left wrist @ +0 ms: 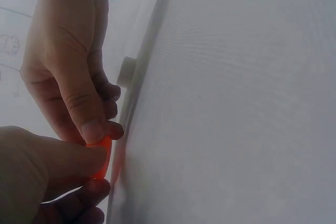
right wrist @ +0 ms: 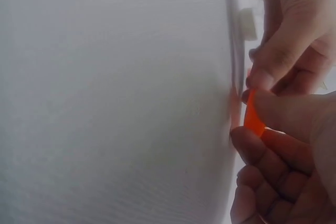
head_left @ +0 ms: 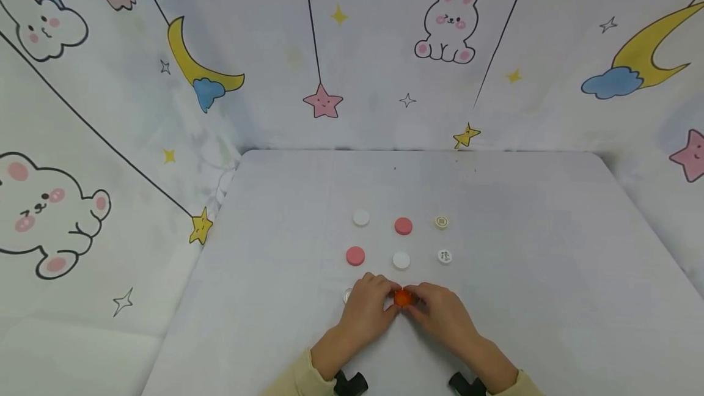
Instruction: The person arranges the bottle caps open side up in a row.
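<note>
A translucent orange bottle cap (head_left: pixel 403 297) is between both hands near the front of the white table. My left hand (head_left: pixel 367 307) pinches its left side with thumb and fingers, while my right hand (head_left: pixel 442 316) pinches the right side. In the left wrist view the cap (left wrist: pixel 102 161) shows its thin edge, partly covered by fingertips, close to the table surface. The right wrist view gives the same edge-on look at the cap (right wrist: pixel 254 115), with a thumb across it. Partly hidden behind the left hand is a pale cap (head_left: pixel 347 296).
Beyond the hands, caps lie spaced in rows: white (head_left: pixel 361 218), red (head_left: pixel 404 226) and yellowish (head_left: pixel 441 222) at the back; red (head_left: pixel 355 256), white (head_left: pixel 401 260) and a printed white one (head_left: pixel 445 256) nearer. A cartoon-patterned cloth (head_left: pixel 379 47) surrounds the table (head_left: pixel 550 274).
</note>
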Motion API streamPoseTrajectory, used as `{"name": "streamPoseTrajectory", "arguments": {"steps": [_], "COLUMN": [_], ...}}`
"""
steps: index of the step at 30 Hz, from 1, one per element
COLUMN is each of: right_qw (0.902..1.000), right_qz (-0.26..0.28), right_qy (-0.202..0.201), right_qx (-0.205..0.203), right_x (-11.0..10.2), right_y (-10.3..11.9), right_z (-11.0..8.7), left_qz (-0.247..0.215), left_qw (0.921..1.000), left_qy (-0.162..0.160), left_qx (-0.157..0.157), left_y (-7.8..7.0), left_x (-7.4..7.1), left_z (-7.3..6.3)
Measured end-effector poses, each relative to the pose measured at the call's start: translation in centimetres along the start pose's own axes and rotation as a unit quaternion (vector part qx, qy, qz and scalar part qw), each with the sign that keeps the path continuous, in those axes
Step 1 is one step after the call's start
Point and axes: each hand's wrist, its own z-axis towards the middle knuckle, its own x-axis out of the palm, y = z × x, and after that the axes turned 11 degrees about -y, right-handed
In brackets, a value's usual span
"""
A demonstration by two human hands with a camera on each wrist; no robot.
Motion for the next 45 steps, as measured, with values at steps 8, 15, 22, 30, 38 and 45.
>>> {"name": "streamPoseTrajectory", "arguments": {"steps": [8, 15, 22, 30, 38, 45], "right_qw": [0.9998, 0.9998, 0.9995, 0.9994, 0.9998, 0.9999], "right_qz": [-0.017, -0.018, -0.023, -0.031, -0.02, -0.005], "right_qy": [-0.007, 0.004, 0.014, 0.015, 0.008, 0.002], "right_qx": [-0.01, 0.002, 0.016, 0.004, 0.004, 0.011], "right_x": [0.3, 0.4, 0.8, 0.7, 0.4, -0.3], "right_y": [-0.3, -0.3, -0.1, 0.2, 0.2, 0.2], "right_z": [0.0, 0.0, -0.6, -0.6, -0.4, -0.1], "left_qz": [0.008, 0.018, 0.021, 0.039, 0.046, 0.044], "left_qw": [0.9999, 0.9998, 0.9997, 0.999, 0.9989, 0.9989], "left_qy": [0.0, 0.009, 0.014, -0.007, 0.001, -0.007], "left_qx": [0.008, 0.001, 0.004, 0.018, 0.008, 0.014], "left_y": [-0.1, -0.4, -0.5, -0.4, -0.4, -0.2], "left_x": [0.1, 0.1, 0.0, 0.3, 0.3, 0.4], "left_z": [0.1, 0.2, -0.4, -0.7, -0.4, -0.3]}}
